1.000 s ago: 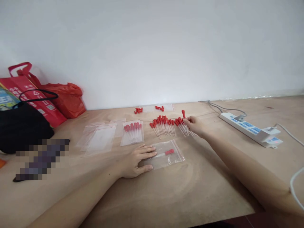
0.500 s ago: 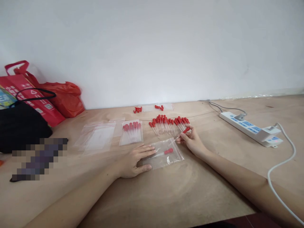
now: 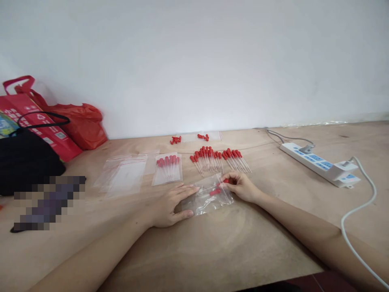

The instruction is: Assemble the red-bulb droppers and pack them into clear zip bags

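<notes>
My left hand (image 3: 174,206) lies on the wooden table with its fingers apart, pressing the closed end of a clear zip bag (image 3: 206,206). Inside that bag lies a dropper (image 3: 214,192) with a red rubber bulb. At the bag's mouth, my right hand (image 3: 240,185) pinches a second dropper (image 3: 225,181) by its red bulb; its clear tube reaches into the bag. Just behind are a fan of loose droppers (image 3: 208,158) and a smaller group of droppers (image 3: 235,160). A filled zip bag (image 3: 168,168) holding several droppers rests behind my left hand.
Flat zip bags (image 3: 127,170) overlap at the left. Small red bulbs (image 3: 175,140) sit near the wall. A white power strip (image 3: 316,162) with a white cable (image 3: 355,211) is at the right. Red bags (image 3: 86,125) and a black bag (image 3: 30,162) stand at the far left.
My right hand has moved left and a little closer to the bag, carrying the dropper's tube into the bag's mouth. My left hand stays on the bag.
</notes>
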Available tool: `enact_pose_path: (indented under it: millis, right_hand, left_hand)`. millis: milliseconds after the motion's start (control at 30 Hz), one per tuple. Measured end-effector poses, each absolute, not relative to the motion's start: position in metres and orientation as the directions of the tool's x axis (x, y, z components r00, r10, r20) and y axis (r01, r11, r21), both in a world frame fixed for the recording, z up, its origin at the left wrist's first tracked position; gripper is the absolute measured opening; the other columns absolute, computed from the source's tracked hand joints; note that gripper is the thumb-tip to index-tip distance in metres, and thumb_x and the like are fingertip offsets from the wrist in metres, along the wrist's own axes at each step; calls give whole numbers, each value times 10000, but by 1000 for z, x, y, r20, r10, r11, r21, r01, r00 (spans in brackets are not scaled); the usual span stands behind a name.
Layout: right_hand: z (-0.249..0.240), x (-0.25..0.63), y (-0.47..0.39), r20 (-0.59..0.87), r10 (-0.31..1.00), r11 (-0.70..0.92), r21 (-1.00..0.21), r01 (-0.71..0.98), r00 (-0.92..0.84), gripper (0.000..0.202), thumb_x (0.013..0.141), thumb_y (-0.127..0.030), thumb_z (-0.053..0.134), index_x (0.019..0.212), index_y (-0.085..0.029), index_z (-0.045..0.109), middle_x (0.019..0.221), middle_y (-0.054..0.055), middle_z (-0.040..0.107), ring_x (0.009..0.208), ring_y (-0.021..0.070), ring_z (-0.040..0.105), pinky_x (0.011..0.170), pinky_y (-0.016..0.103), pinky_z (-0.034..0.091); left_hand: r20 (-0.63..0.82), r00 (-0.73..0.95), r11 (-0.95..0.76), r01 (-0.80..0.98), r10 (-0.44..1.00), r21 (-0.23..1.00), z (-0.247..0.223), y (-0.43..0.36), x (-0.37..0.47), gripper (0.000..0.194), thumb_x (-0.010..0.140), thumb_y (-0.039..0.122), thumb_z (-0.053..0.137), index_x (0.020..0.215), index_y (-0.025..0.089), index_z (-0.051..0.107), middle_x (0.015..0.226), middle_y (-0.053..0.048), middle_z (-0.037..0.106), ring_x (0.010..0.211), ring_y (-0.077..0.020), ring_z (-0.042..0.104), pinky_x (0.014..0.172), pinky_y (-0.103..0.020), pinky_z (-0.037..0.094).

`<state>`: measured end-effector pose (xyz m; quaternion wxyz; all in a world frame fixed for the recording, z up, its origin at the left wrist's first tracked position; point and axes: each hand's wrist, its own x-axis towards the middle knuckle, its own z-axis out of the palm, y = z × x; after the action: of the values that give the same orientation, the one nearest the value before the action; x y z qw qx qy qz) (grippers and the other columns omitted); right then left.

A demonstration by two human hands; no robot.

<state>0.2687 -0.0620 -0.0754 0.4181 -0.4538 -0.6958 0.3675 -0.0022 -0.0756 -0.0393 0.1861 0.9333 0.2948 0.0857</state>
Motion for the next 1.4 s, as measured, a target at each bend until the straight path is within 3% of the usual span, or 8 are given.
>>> enact_pose_path:
  millis: [100,333,600,733,833,1033,1267,1400]
  right_hand:
    - [-73,269,-63,246,928,343,-858,382,-281,258,646,-419,649,720,-171,654,669,3,556,595,100,473,554,239,378]
    - [-74,271,-59,124,950,182,-966,185,-286,412,594,-453,679,856,-143,608,692,12,600,589,97,517,582,250,429]
    - [-70,261,-62,237,915,369,-817,442,-326,295,731,-432,555,774,-175,695,669,15,574,607,109,486,572,234,395]
    - [-67,267,-56,176,864,381,-840,385,-472,305,771,-403,483,772,-175,687,752,36,628,711,146,550,661,264,427]
    - [-64,283,-39,173,945,290,-836,466,-278,270,727,-388,511,756,-163,658,746,48,645,685,159,570,628,266,434]
    - [-49,301,0,237,942,-91,-504,859,238,254,678,-409,542,734,-177,629,682,56,636,647,177,573,551,251,370]
    - [-44,287,14,97,947,-249,-374,893,305,270,686,-421,508,631,-186,629,688,81,645,685,200,598,532,245,342]
    - [-41,287,15,97,949,-233,-426,874,300,226,697,-328,492,561,-169,575,603,92,613,635,201,587,524,252,338]
  left_hand:
    - [48,815,-763,518,578,387,-40,-75,-3,578,838,411,454,1348,282,214,1376,-23,327,1261,-217,286,1051,-435,192]
    - [37,802,-749,539,596,386,-40,-76,-3,583,829,424,462,1343,264,237,1374,-34,331,1261,-226,286,1049,-437,203]
    - [45,798,-748,541,601,385,-41,-75,-2,580,825,423,471,1338,257,257,1363,-35,350,1258,-228,292,1052,-435,199]
    - [48,806,-757,531,590,380,-41,-75,-2,534,829,419,467,1315,267,308,1358,-18,360,1256,-212,299,1057,-420,199]
    - [48,814,-765,521,578,380,-41,-74,-2,503,827,421,469,1293,272,350,1360,-13,358,1259,-206,295,1058,-413,201]
    - [45,813,-763,524,581,380,-41,-74,-3,497,826,427,468,1286,274,362,1354,-19,366,1256,-215,301,1054,-442,193]
    - [40,815,-766,525,578,370,-40,-75,-3,497,826,430,465,1282,256,371,1353,-25,368,1255,-210,305,1057,-435,195]
    - [50,820,-773,515,570,371,-40,-74,-3,499,830,424,462,1287,252,362,1356,-29,363,1257,-205,302,1055,-427,204]
